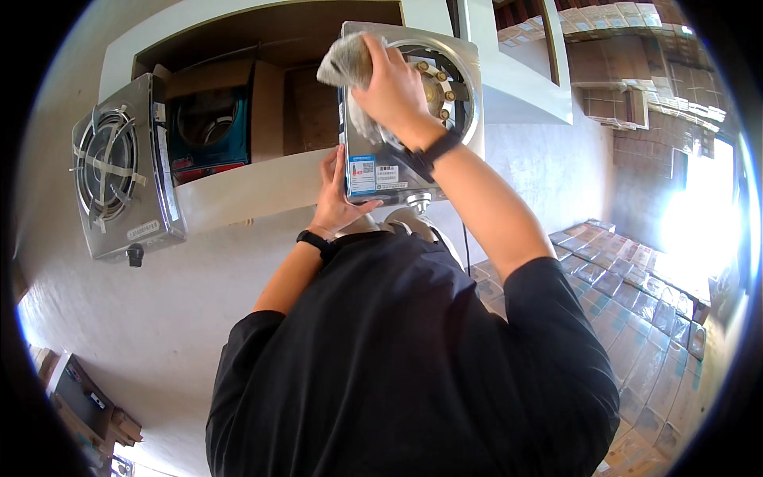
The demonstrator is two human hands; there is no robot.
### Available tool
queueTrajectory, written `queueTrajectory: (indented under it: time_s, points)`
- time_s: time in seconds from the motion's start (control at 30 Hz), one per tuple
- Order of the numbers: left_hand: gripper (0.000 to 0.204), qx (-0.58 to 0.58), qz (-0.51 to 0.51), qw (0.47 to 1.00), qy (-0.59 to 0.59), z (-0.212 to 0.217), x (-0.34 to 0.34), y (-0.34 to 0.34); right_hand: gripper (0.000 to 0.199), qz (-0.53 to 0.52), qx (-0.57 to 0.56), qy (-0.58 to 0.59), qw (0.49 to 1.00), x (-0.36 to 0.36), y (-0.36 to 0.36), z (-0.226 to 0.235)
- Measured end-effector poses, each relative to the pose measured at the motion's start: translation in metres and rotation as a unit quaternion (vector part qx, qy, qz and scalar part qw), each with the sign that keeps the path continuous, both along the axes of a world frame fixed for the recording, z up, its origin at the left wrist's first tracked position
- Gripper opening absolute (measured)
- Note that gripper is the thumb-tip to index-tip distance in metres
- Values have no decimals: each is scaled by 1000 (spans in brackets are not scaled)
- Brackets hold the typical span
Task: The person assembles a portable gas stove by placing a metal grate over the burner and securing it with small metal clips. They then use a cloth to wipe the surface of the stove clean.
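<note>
At 9 o'clock a second steel stove sits tilted at the left end of the white worktop, its burner bands taped. Beside it, an open cardboard box holds a blue carton.

The left hand lies flat, fingers spread, against the left edge and underside of the single-burner steel stove, which is held upright near 12 o'clock, between worktop and chest. The right hand is clenched around a crumpled grey cloth, pressing it on the stove face just left of the burner ring.

Hazards, as judged:
- The stove is propped by one open palm only; firm pressure from the cloth could tip it away or let it slide off.
- The cloth could snag on the brass burner parts.
- The worn label on the lower face could tear off under rubbing.

Not determinable: whether the stove's lower edge bears on the worktop, as the body blocks the view; the thumb position of the left hand; the control knob, mostly hidden. Stacked cartons at 4 o'clock blur in window glare.
</note>
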State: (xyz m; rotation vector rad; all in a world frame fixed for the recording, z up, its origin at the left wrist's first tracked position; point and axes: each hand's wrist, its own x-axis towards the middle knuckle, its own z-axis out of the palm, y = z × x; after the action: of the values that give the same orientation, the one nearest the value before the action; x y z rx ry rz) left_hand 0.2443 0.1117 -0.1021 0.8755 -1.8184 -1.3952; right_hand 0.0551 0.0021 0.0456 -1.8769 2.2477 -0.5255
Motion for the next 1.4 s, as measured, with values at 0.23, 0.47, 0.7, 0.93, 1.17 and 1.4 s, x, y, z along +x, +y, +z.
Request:
queueTrajectory:
  time_s: [0.23,0.47,0.7,0.93,1.17,1.4]
  points:
    - [136,-8,-22,1000,13,-32,1,5,89,76,-8,-15,997,31,120,15]
    - [138,-28,-7,1000,9,-6,0,-1,97,99,52,53,992,-22,207,18]
    - [140,-38,3,999,-1,-2,-2,1,87,-16,23,-19,999,-91,227,21]
    - [140,-8,8,1000,-17,-4,-3,3,80,-65,1,-66,996,-161,198,13]
    - [135,69,36,997,-22,-1,0,10,77,-26,-21,-10,999,-241,70,4]
    - [125,227,80,948,-208,68,-2,14,82,93,35,-31,995,-266,37,-4]
